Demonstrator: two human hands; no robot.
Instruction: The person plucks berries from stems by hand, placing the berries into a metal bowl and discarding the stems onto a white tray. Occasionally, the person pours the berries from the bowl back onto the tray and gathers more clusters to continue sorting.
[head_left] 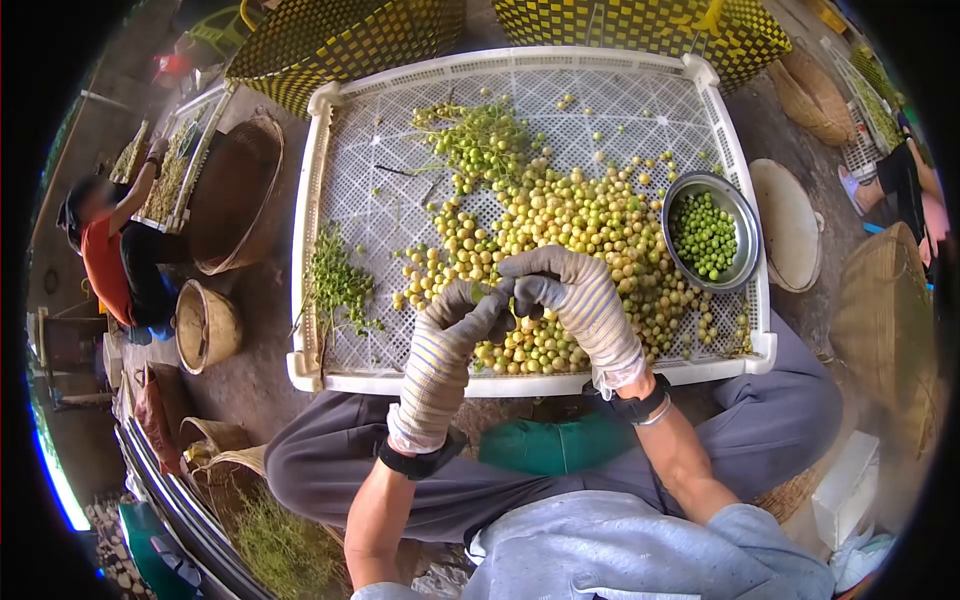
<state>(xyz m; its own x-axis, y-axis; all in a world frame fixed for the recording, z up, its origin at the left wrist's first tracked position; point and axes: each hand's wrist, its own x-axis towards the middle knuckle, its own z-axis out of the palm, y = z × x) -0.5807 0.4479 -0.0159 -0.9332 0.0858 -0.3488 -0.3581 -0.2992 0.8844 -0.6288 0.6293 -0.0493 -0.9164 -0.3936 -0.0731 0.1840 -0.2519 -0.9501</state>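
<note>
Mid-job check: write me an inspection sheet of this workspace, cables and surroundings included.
Surface: white mesh tray with a raised rim, in front of the person's crossed legs.
Job's things: pale round fruits loose on the tray; green fruits in a metal bowl at its right side.
Clutter: leafy stems at the tray's left; more sprigs beyond the fruits.
Grippers: gloved left hand and right hand, fingertips together; grasp unclear.
Cables: nothing seen.
Surroundings: co-worker at left; yellow-and-black baskets behind the tray.
</note>
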